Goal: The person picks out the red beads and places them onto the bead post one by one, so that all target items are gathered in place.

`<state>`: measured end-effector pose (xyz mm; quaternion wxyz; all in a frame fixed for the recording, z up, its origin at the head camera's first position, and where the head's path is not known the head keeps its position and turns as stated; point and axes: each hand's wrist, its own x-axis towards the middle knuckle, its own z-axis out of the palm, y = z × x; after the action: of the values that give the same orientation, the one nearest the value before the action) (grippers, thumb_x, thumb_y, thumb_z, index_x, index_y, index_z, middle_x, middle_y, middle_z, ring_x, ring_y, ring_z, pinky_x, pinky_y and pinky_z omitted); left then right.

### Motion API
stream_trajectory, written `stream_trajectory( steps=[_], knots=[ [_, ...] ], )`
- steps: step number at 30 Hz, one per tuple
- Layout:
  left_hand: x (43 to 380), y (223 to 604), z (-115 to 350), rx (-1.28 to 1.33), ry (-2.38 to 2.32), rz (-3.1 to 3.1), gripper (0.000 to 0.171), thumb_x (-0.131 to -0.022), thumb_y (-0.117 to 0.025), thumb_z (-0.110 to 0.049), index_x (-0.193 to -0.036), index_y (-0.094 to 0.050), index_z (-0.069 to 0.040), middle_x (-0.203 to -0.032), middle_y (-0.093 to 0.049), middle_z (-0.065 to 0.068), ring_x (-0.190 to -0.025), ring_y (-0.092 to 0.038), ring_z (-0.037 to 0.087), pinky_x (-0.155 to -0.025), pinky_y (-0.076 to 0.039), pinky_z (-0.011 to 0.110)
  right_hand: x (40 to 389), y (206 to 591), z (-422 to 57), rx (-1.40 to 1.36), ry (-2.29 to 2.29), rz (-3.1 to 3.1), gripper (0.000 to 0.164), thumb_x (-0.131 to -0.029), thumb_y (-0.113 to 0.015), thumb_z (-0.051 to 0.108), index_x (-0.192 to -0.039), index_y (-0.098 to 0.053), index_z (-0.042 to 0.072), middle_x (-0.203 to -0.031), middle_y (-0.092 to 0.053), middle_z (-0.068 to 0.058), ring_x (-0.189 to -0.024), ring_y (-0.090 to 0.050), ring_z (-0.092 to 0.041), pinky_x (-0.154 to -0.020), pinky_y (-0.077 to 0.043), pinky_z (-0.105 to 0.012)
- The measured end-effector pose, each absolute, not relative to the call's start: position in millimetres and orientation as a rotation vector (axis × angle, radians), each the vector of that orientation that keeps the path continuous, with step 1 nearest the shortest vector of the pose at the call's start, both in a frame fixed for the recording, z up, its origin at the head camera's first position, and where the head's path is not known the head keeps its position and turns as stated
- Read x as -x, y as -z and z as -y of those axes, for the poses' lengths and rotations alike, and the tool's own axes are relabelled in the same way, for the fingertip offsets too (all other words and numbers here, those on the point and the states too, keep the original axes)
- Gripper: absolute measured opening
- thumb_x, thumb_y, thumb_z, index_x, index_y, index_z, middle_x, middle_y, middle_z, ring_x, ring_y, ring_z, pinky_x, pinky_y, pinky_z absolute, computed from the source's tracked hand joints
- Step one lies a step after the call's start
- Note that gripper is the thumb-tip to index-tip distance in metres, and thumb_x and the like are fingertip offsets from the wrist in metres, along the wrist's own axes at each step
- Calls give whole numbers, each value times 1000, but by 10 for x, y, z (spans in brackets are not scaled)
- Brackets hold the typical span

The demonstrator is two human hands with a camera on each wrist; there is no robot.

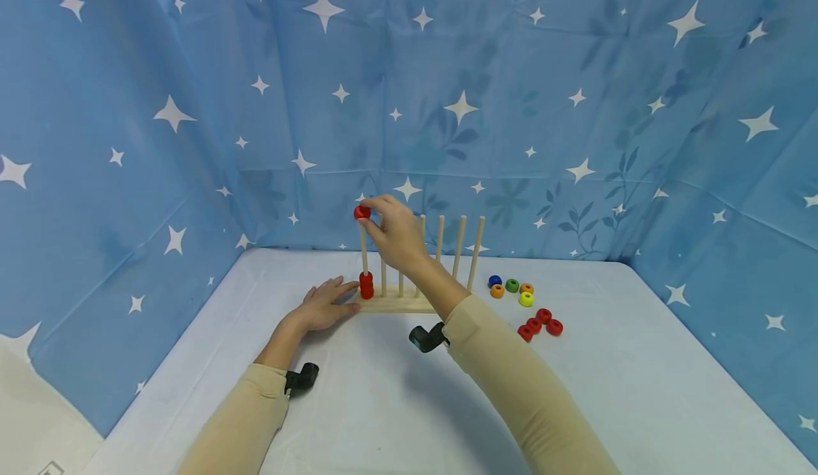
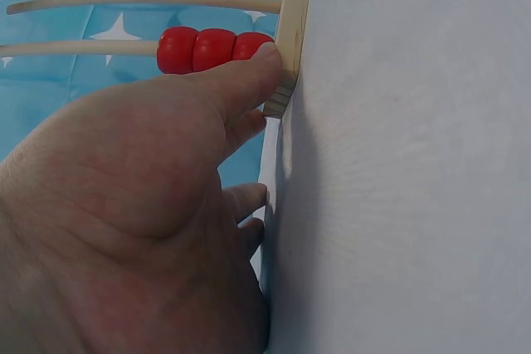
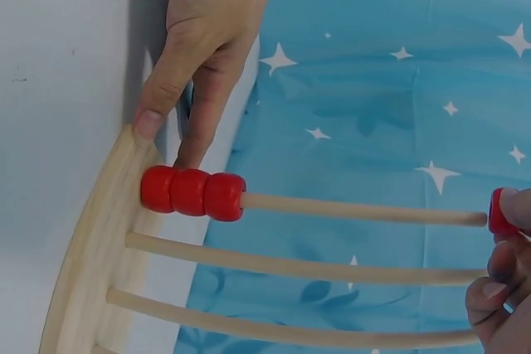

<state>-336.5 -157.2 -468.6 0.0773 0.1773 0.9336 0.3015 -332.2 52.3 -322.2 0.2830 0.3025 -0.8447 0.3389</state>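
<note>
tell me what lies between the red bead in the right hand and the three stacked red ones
Only a bare stretch of wooden peg separates the held bead from the stacked beads; the right wrist view shows it.

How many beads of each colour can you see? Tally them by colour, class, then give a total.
Red beads: 8 (3 on a peg, 1 in the right hand, 4 on the table)
Orange beads: 2
Blue bead: 1
Green bead: 1
Yellow bead: 1
Total visible: 13
</note>
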Motion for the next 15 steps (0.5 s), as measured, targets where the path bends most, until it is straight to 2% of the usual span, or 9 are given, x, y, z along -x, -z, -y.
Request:
stream_trajectory(
  steps=[15],
  knots=[
    [3340,4678,1564,-564,-892,-2802,67,-105,-56,-47,-162,-39,-16,-171,-19,27,-159,-10,49,-125,0,71,3328,3201,-467,-739,-848,2320,29,-101,-70,20,-129,-72,14,-128,-69,-3,-63,-55,-13,-59,-47,-25]
  ],
)
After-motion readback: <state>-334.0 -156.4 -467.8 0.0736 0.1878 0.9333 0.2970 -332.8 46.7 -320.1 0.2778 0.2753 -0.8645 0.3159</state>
